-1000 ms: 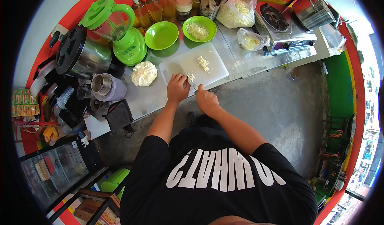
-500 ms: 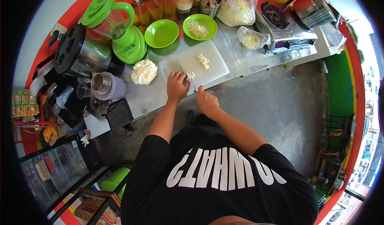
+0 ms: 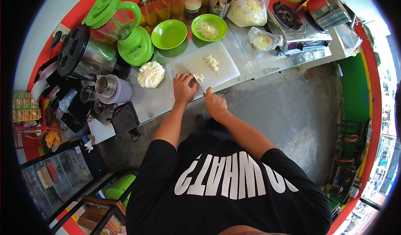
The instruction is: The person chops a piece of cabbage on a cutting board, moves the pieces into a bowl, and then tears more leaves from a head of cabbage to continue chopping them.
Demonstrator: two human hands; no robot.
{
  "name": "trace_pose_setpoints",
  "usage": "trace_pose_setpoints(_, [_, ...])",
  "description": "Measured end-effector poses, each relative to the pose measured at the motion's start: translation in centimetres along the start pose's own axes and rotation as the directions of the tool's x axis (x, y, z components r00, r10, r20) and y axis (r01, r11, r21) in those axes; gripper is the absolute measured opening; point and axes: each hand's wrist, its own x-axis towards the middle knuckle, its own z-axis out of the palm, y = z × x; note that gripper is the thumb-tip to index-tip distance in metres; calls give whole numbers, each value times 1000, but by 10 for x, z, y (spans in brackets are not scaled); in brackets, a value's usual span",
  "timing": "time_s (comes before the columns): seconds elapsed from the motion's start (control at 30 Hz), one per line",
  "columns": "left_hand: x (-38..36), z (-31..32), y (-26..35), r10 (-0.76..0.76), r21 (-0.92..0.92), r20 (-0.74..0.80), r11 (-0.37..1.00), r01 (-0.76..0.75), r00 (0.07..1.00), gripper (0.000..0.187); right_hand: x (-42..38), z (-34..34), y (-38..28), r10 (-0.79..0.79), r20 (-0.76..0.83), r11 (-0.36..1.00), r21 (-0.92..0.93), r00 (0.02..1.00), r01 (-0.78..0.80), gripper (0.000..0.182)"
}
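Observation:
My right hand (image 3: 216, 104) is closed round the handle of a knife (image 3: 202, 88), its blade lying over the near edge of the white cutting board (image 3: 227, 70). Just left of the blade, my left hand (image 3: 184, 88) presses down on the board with curled fingers; whatever lies beneath them is hidden. Pale shreds (image 3: 198, 76) lie beside the blade by my left fingertips. A larger heap of shreds (image 3: 212, 63) rests farther up the board. To the left of the board sits a pale, leafy head that looks like cabbage (image 3: 151, 74).
Behind the board stand a green bowl (image 3: 168, 35) and another green bowl (image 3: 224, 27) holding shreds. A green blender (image 3: 134, 47) is at the left. A bag of shreds (image 3: 246, 15), a small plastic bag (image 3: 265, 39) and a gas stove (image 3: 303, 36) are on the right.
My left hand has shifted slightly up and left on the board. The knife and my right hand have moved slightly up and left too. The larger heap looks the same.

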Motion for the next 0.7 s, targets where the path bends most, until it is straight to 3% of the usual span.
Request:
trace_pose_setpoints(0.1, [-1, 0, 0, 1, 7, 5, 1000, -1, 1000, 15, 8, -9, -1, -43, -34, 999, 1, 999, 43, 16])
trace_pose_setpoints(0.2, [-1, 2, -3, -8, 7, 13, 1000, 8, 1000, 16, 7, -18, -5, -46, 44, 997, 60, 998, 44, 18])
trace_pose_setpoints(0.4, [1, 2, -3, -13, 12, -16, 1000, 13, 1000, 14, 9, -1, -3, 16, 17, 998, 68, 1000, -17, 21])
trace_pose_setpoints(0.6, [1, 0, -1, -78, 17, 14, 997, 78, 997, 14, 8, -16, -10, -29, 56, 993, 114, 998, 22, 22])
trace_pose_setpoints(0.7, [2, 3, -3, -125, 12, -41, 992, 125, 991, 14, 2, -5, -9, -6, 24, 997, 81, 1000, 4, 16])
